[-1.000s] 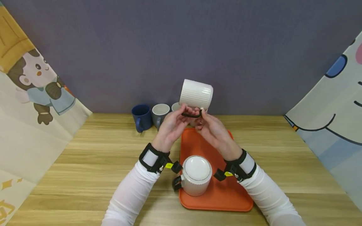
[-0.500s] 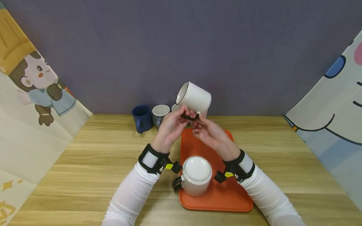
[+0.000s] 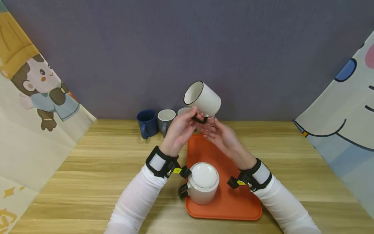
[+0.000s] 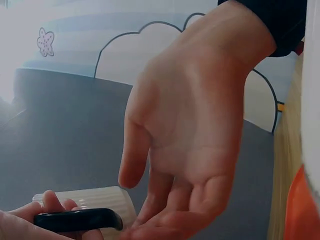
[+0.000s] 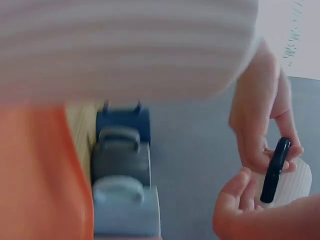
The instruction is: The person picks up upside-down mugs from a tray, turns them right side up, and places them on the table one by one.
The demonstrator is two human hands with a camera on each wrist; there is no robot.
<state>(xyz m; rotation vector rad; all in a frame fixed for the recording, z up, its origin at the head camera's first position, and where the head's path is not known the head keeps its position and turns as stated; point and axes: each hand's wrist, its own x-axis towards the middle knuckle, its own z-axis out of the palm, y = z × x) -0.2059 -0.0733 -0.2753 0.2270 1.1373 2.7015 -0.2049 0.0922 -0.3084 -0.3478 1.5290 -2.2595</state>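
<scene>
Above the far end of the orange tray (image 3: 225, 204), at our twelve o'clock, we hold a white ribbed mug (image 3: 204, 98) in the air. Our left hand (image 3: 181, 129) pinches its black handle (image 3: 200, 120) between thumb and fingers, and the mug tilts with its mouth toward ten o'clock. Our right hand (image 3: 222, 137) lies just under the handle, palm up, fingers relaxed and loosely spread, gripping nothing; the left wrist view shows that open palm (image 4: 195, 125) beside the handle (image 4: 77, 219). Nearer to us, at six o'clock on the tray, a second white mug (image 3: 203, 182) stands upside down, its handle pointing to nine o'clock. Along the back edge of the wooden table (image 3: 87, 169), at eleven o'clock, we see a dark blue mug (image 3: 147, 123), a grey mug (image 3: 165, 119) and a pale one (image 3: 184, 110) partly hidden behind our left hand. Cartoon-printed cloths (image 3: 32, 107) hang at both sides.
</scene>
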